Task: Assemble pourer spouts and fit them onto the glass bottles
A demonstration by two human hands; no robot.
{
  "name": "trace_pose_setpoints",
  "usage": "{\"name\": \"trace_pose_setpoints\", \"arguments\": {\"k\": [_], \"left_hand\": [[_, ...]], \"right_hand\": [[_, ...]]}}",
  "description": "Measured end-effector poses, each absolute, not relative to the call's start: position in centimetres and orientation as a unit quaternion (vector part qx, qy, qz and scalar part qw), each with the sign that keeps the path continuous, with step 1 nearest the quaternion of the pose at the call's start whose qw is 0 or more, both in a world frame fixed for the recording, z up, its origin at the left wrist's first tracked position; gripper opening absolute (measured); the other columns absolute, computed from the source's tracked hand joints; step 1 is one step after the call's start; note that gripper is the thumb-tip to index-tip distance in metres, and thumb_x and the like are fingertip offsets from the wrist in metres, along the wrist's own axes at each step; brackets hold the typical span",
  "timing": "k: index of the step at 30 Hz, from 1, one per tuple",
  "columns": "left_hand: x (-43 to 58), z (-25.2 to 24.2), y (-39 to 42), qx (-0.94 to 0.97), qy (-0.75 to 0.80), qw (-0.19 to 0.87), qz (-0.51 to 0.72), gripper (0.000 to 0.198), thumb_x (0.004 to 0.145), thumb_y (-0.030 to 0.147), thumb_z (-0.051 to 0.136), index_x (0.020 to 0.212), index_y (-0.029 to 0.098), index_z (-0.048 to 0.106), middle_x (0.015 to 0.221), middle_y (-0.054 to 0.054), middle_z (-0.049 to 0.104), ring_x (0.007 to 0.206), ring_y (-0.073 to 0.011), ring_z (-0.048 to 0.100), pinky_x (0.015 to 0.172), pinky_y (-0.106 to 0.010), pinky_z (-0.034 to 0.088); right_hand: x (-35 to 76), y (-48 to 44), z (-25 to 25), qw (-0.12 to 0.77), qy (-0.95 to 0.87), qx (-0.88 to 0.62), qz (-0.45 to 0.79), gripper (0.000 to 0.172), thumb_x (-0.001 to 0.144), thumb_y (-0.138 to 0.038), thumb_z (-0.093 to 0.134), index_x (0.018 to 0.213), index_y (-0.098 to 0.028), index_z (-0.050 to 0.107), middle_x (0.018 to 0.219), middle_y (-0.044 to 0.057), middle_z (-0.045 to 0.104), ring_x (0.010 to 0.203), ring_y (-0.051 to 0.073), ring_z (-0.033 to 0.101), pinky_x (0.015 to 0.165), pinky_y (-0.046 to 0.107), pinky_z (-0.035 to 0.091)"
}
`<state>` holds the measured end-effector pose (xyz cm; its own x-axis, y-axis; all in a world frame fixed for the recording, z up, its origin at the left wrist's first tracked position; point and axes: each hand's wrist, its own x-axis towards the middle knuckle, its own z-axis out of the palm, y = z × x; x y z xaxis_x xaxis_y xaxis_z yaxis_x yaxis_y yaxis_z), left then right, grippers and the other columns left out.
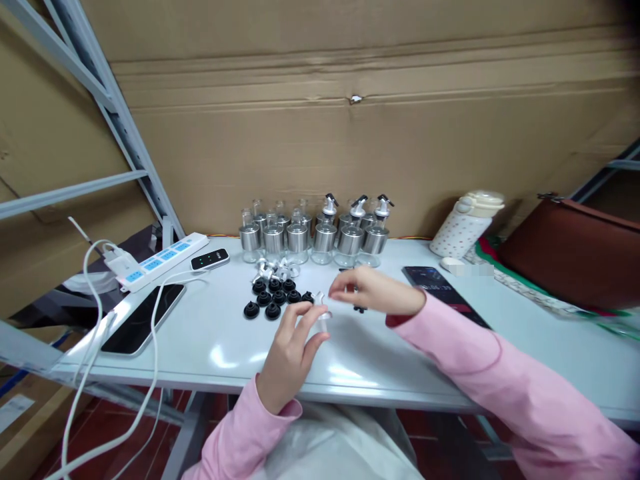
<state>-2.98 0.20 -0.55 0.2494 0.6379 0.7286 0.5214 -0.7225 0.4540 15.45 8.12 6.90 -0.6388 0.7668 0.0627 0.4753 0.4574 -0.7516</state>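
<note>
Between the thumb and fingers of my left hand [290,350] is a translucent pourer spout [324,323], held upright above the table. My right hand [373,291] is beside its top, with thumb and fingertips pinched together; what they hold, if anything, is too small to make out. Left of the spout, several black rubber stoppers [273,311] lie in loose rows. Behind them sits a pile of clear and silvery spout parts [273,269]. Small black pieces [359,309] lie partly hidden under my right hand.
Glass bottles with steel bands [298,237] stand in rows at the back; three carry pourers [358,207]. To the left are a power strip [163,260], a phone [143,320] and white cables. At right are another phone [445,293], a flask [463,225] and a brown bag [570,253].
</note>
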Motion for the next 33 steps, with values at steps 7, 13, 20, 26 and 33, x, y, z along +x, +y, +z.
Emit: {"name": "trace_pose_setpoints", "arguments": {"k": [7, 13, 20, 26, 33], "left_hand": [[-2.7, -0.5, 0.2, 0.787, 0.419, 0.048, 0.451, 0.028, 0.089, 0.020, 0.039, 0.118, 0.021, 0.040, 0.106, -0.009, 0.042, 0.104, -0.0183, 0.046, 0.088, -0.033, 0.043], [-3.1, -0.2, 0.4, 0.785, 0.425, 0.058, 0.447, 0.030, 0.090, 0.018, 0.038, 0.120, 0.023, 0.040, 0.110, -0.009, 0.044, 0.106, -0.0182, 0.046, 0.091, -0.034, 0.040], [-5.0, 0.5, 1.0, 0.797, 0.429, 0.091, 0.416, 0.031, 0.090, 0.022, 0.040, 0.121, 0.022, 0.041, 0.112, -0.008, 0.048, 0.108, -0.0188, 0.047, 0.093, -0.035, 0.039], [-4.9, 0.6, 1.0, 0.834, 0.405, 0.076, 0.367, 0.030, 0.090, 0.024, 0.040, 0.120, 0.022, 0.043, 0.108, -0.008, 0.050, 0.103, -0.0194, 0.048, 0.089, -0.036, 0.041], [-4.8, 0.7, 1.1, 0.847, 0.400, 0.087, 0.340, 0.030, 0.090, 0.024, 0.040, 0.119, 0.020, 0.043, 0.108, -0.008, 0.049, 0.102, -0.0194, 0.047, 0.088, -0.036, 0.041]], "right_hand": [[21.0, 14.8, 4.7, 0.105, -0.786, -0.441, 0.419, 0.036, 0.058, -0.043, 0.068, 0.071, -0.010, 0.067, 0.063, 0.003, 0.063, 0.056, 0.010, 0.052, 0.057, 0.022, 0.041], [20.6, 14.7, 2.7, 0.065, -0.814, -0.447, 0.364, 0.033, 0.058, -0.040, 0.067, 0.072, -0.011, 0.071, 0.067, 0.005, 0.067, 0.062, 0.014, 0.058, 0.063, 0.023, 0.044], [19.6, 14.3, 2.3, 0.052, -0.837, -0.469, 0.277, 0.026, 0.063, -0.036, 0.065, 0.075, -0.014, 0.072, 0.069, 0.004, 0.069, 0.065, 0.015, 0.060, 0.064, 0.022, 0.043], [18.1, 13.1, 2.5, 0.046, -0.849, -0.466, 0.244, 0.022, 0.066, -0.032, 0.065, 0.076, -0.013, 0.073, 0.072, 0.006, 0.070, 0.066, 0.015, 0.060, 0.063, 0.022, 0.042], [16.6, 11.7, 2.8, 0.050, -0.872, -0.424, 0.241, 0.018, 0.068, -0.028, 0.064, 0.075, -0.014, 0.073, 0.069, 0.004, 0.069, 0.059, 0.012, 0.056, 0.059, 0.021, 0.039]]}}
